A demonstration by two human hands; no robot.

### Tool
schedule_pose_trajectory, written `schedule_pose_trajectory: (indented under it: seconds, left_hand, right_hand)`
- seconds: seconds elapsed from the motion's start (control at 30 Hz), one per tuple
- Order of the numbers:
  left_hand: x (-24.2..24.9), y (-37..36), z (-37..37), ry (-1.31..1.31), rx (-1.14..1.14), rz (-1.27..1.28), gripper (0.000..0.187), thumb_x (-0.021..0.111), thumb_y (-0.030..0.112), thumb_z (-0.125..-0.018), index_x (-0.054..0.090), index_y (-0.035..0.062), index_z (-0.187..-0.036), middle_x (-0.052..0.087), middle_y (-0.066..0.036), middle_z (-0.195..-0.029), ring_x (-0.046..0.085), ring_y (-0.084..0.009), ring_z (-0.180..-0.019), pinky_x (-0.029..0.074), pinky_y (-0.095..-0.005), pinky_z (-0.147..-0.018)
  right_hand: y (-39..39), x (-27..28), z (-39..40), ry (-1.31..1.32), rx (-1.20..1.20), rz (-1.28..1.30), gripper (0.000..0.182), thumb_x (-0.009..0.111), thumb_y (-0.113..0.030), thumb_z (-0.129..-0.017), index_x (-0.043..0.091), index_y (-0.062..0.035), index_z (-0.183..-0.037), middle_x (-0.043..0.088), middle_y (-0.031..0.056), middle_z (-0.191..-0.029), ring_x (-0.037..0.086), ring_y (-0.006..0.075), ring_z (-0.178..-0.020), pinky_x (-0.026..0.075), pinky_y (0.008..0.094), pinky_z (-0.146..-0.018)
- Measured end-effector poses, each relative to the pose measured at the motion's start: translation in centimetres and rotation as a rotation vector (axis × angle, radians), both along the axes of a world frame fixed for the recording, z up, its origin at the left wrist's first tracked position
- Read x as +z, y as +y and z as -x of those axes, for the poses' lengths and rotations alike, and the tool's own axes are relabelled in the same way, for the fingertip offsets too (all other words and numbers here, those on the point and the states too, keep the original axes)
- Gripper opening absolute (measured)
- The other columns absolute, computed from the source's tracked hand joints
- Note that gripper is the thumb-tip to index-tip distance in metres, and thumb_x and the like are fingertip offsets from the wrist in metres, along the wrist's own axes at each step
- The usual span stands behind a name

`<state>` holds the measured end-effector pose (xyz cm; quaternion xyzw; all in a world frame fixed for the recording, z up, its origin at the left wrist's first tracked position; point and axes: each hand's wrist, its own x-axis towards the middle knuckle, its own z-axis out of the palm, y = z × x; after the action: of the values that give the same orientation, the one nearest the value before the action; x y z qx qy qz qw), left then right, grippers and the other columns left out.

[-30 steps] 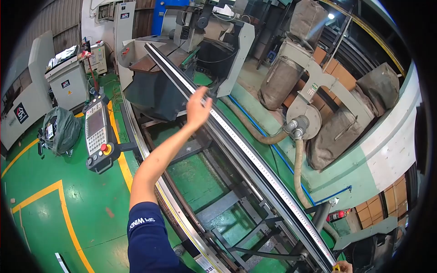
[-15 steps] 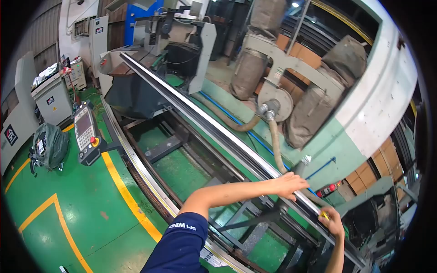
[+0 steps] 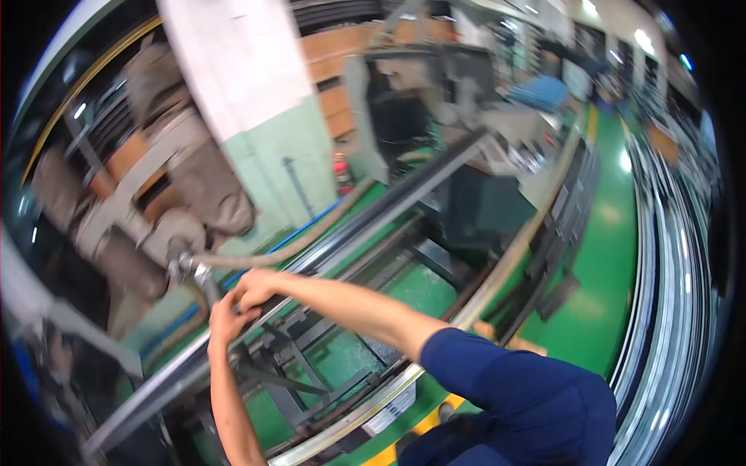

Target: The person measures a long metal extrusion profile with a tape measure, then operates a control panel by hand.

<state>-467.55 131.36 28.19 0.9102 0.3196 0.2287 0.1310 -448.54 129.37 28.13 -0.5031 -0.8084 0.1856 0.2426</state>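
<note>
My left hand (image 3: 224, 320) and my right hand (image 3: 260, 286) meet close together above a long metal profile (image 3: 326, 250). The fingers of both hands are curled in towards each other. Motion blur and overlap hide what, if anything, they hold. The profile runs from the lower left up to the far right, dark on top with a bright side. It lies over a machine frame (image 3: 311, 342) with dark crossbars. My right arm reaches in from the right in a navy sleeve; my bare left forearm comes up from below.
Beyond the profile stand a dust collector (image 3: 175, 233) with cloth bags, a hose (image 3: 303, 237), a white and green pillar (image 3: 268, 147) and a fire extinguisher (image 3: 342, 172). A machine head (image 3: 420, 101) is at the far end. Long metal profiles (image 3: 660, 311) lie along the right.
My view has swung to the right along the profile. My hands, apart before, are now close together. The small yellow thing that was in my right hand no longer shows.
</note>
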Motion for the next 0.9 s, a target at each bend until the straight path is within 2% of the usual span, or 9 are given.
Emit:
schedule_pose_trajectory:
  seconds: [0.07, 0.2, 0.37, 0.47, 0.57, 0.67, 0.73, 0.8, 0.9]
  left_hand:
    - [0.0, 0.5, -0.1, 0.02, -0.003, -0.028, 0.058, 0.087, 0.023, -0.066, 0.065, 0.002, -0.115, 0.071, -0.019, -0.102, 0.069, -0.0351, -0.095, 0.052, -0.0416, -0.084]
    - [1.4, -1.0, 0.5, 0.08, 0.047, -0.04, 0.045, 0.088, 0.014, -0.063, 0.07, -0.0003, -0.102, 0.071, -0.021, -0.091, 0.07, -0.0333, -0.087, 0.054, -0.0392, -0.077]
    - [0.9, -0.4, 0.5, 0.102, 0.02, -0.057, 0.039, 0.086, 0.01, -0.066, 0.07, 0.0001, -0.101, 0.071, -0.018, -0.089, 0.069, -0.0308, -0.081, 0.053, -0.0377, -0.075]
    - [0.5, 0.1, 0.4, 0.111, -0.007, -0.104, 0.037, 0.084, 0.008, -0.066, 0.069, 0.0015, -0.099, 0.069, -0.014, -0.088, 0.067, -0.0315, -0.078, 0.052, -0.0385, -0.073]
    - [1.1, -0.7, -0.7, 0.236, 0.018, -0.098, 0.036, 0.082, 0.006, -0.066, 0.067, 0.0026, -0.099, 0.065, -0.014, -0.089, 0.065, -0.0342, -0.082, 0.051, -0.0411, -0.072]
    - [1.8, -2.6, -2.8, 0.366, 0.031, -0.278, 0.033, 0.078, 0.004, -0.069, 0.064, 0.0034, -0.099, 0.063, -0.014, -0.094, 0.064, -0.0368, -0.088, 0.05, -0.0452, -0.072]
    - [1.6, -3.0, -4.9, 0.626, 0.224, -0.275, 0.031, 0.073, 0.002, -0.071, 0.059, 0.0047, -0.099, 0.061, -0.016, -0.101, 0.061, -0.0389, -0.097, 0.049, -0.0498, -0.08]
    - [1.2, -3.5, -8.3, 0.731, 0.322, -0.247, 0.034, 0.068, 0.0, -0.072, 0.06, 0.0051, -0.104, 0.061, -0.017, -0.105, 0.059, -0.0401, -0.102, 0.049, -0.0496, -0.085]
    - [1.5, -4.4, -15.8, 0.477, 0.07, -0.212, 0.042, 0.067, 0.003, -0.072, 0.061, 0.0045, -0.114, 0.061, -0.019, -0.114, 0.057, -0.0408, -0.108, 0.048, -0.0475, -0.089]
  right_hand:
    - [0.3, 0.1, -0.3, -0.034, -0.078, 0.021, 0.047, 0.072, -0.047, -0.067, 0.076, -0.018, -0.104, 0.072, 0.0114, -0.105, 0.067, 0.0308, -0.101, 0.052, 0.0428, -0.088]
    - [-2.3, 1.9, -2.1, 0.044, -0.155, 0.249, 0.046, 0.078, -0.042, -0.067, 0.076, -0.0132, -0.104, 0.073, 0.0091, -0.106, 0.067, 0.0268, -0.101, 0.053, 0.0402, -0.088]
    - [-3.9, -0.3, -15.1, -0.071, -0.118, 0.034, 0.046, 0.079, -0.042, -0.07, 0.075, -0.0111, -0.104, 0.073, 0.0111, -0.103, 0.068, 0.0284, -0.1, 0.052, 0.0391, -0.087]
    - [-7.3, -0.5, -26.0, -0.098, -0.081, 0.012, 0.056, 0.079, -0.042, -0.071, 0.07, -0.0103, -0.116, 0.071, 0.0124, -0.112, 0.066, 0.0287, -0.104, 0.05, 0.0387, -0.09]
    - [-11.6, 1.0, -36.0, -0.161, -0.092, 0.061, 0.056, 0.079, -0.04, -0.074, 0.068, -0.0055, -0.117, 0.069, 0.0136, -0.115, 0.064, 0.0276, -0.11, 0.048, 0.0375, -0.095]
    - [-15.5, 2.0, -44.7, -0.257, -0.129, 0.036, 0.057, 0.079, -0.038, -0.075, 0.067, -0.0035, -0.118, 0.068, 0.0144, -0.118, 0.063, 0.0284, -0.112, 0.047, 0.0372, -0.097]
    - [-17.3, 2.8, -49.5, -0.291, -0.175, 0.054, 0.056, 0.079, -0.035, -0.074, 0.066, -0.0034, -0.119, 0.068, 0.0155, -0.117, 0.063, 0.0292, -0.112, 0.047, 0.0378, -0.098]
    - [-18.1, 2.8, -53.9, -0.232, -0.178, 0.087, 0.054, 0.079, -0.031, -0.074, 0.066, -0.003, -0.119, 0.068, 0.0164, -0.116, 0.063, 0.0301, -0.11, 0.047, 0.0379, -0.097]
    - [-19.1, 3.1, -57.5, -0.178, -0.151, 0.096, 0.053, 0.079, -0.028, -0.075, 0.066, -0.0027, -0.118, 0.068, 0.0167, -0.116, 0.063, 0.0302, -0.11, 0.047, 0.0379, -0.097]
